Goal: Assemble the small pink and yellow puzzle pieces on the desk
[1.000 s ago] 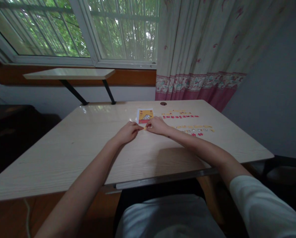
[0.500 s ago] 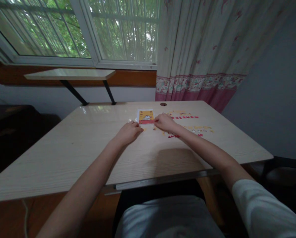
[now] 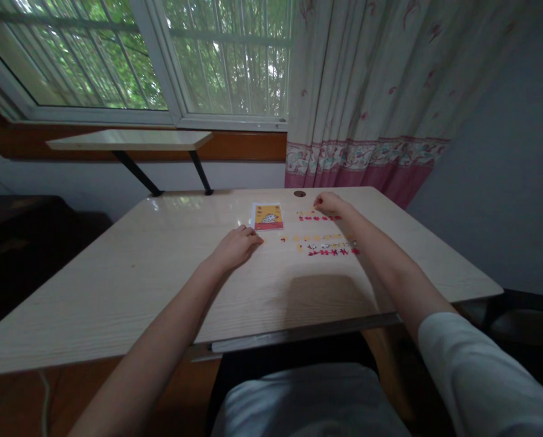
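My left hand (image 3: 237,247) rests on the table by the lower left corner of a picture card (image 3: 268,218), fingers spread. Its fingertips are close to a small yellow puzzle piece (image 3: 264,241); whether they touch it is too small to tell. To the right of the card, my right hand (image 3: 329,203) is over the upper rows of pieces, its thumb and finger pinched at a small puzzle piece (image 3: 313,210). A row of red puzzle pieces (image 3: 314,218) runs below that hand. Nearer me lie yellow pieces (image 3: 306,239) and another red row (image 3: 332,252).
The pale wooden table (image 3: 162,267) has a round cable hole (image 3: 300,194) near its back edge. A small raised shelf (image 3: 134,141) stands at the back left. Behind are a barred window (image 3: 228,60) and a patterned curtain (image 3: 366,103).
My right hand has moved away from the card's lower right corner, up and right to the upper rows of pieces. More of the lower rows shows. My left hand stays nearly still.
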Action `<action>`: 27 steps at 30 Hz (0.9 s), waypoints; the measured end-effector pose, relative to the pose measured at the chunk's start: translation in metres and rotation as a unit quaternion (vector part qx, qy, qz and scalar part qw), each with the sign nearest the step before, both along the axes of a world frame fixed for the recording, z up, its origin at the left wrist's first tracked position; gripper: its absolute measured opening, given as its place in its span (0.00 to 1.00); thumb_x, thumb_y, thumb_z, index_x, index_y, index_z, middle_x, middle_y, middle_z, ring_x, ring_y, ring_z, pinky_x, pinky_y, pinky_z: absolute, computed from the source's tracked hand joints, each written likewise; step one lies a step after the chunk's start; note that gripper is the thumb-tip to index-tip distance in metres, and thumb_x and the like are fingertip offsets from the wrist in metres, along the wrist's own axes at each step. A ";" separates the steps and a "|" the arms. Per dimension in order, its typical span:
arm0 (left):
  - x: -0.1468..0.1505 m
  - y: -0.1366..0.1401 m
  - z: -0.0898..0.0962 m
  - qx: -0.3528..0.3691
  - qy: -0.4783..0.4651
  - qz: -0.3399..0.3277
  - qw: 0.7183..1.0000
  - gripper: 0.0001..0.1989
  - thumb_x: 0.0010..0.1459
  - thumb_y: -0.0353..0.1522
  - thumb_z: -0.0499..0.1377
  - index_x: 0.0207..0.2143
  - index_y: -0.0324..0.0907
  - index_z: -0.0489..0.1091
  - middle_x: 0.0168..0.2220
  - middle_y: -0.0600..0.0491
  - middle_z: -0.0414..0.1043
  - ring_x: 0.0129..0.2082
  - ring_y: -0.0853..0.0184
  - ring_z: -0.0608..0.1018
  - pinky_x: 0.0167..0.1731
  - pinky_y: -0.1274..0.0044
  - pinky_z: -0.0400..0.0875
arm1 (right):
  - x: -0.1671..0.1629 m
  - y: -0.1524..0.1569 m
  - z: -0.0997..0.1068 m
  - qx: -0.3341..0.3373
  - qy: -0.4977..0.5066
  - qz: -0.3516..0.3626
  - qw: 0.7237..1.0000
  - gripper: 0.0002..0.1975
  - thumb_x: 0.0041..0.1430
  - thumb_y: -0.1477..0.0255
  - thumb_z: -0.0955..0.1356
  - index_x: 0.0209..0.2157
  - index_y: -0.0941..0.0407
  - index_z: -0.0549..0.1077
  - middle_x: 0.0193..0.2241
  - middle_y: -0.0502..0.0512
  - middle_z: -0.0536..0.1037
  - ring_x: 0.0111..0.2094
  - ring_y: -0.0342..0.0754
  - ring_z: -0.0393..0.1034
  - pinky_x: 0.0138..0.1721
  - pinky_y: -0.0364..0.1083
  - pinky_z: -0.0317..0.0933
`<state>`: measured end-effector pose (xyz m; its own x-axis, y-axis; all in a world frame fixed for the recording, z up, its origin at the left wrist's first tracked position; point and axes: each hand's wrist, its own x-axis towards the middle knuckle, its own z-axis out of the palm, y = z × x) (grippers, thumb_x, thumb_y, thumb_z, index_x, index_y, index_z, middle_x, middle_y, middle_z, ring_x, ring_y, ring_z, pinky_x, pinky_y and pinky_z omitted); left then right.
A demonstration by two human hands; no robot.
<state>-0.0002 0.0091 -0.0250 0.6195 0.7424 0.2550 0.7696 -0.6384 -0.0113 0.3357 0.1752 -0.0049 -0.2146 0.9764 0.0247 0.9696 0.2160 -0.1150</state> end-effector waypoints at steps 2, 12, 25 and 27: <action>0.000 -0.001 0.002 0.005 -0.005 0.007 1.000 0.15 0.61 0.28 0.51 0.45 0.43 0.74 0.41 0.46 0.73 0.41 0.61 0.71 0.43 0.70 0.65 | -0.007 0.004 -0.002 -0.007 -0.008 0.007 1.000 0.09 0.53 0.71 0.70 0.38 0.54 0.79 0.38 0.56 0.80 0.39 0.47 0.72 0.36 0.41 0.61; -0.007 0.003 0.005 -0.001 -0.041 0.046 0.998 0.16 0.56 0.26 0.52 0.45 0.39 0.74 0.42 0.44 0.73 0.41 0.59 0.71 0.43 0.69 0.67 | -0.021 0.013 0.000 -0.060 -0.065 0.026 0.996 0.08 0.54 0.74 0.68 0.37 0.56 0.78 0.35 0.56 0.81 0.35 0.45 0.72 0.35 0.40 0.60; -0.006 0.000 0.007 0.006 -0.052 0.043 0.998 0.16 0.56 0.26 0.52 0.44 0.40 0.74 0.41 0.45 0.73 0.40 0.60 0.71 0.42 0.70 0.67 | -0.018 0.014 -0.007 -0.032 -0.060 0.047 0.997 0.09 0.56 0.75 0.67 0.38 0.57 0.77 0.38 0.57 0.79 0.39 0.46 0.71 0.43 0.42 0.59; -0.006 0.000 0.006 0.005 -0.056 0.036 0.998 0.15 0.56 0.26 0.52 0.43 0.40 0.74 0.41 0.44 0.73 0.40 0.60 0.71 0.42 0.69 0.67 | -0.018 0.012 -0.008 -0.020 -0.048 0.048 0.998 0.09 0.56 0.75 0.67 0.39 0.57 0.76 0.39 0.58 0.79 0.40 0.46 0.71 0.43 0.42 0.59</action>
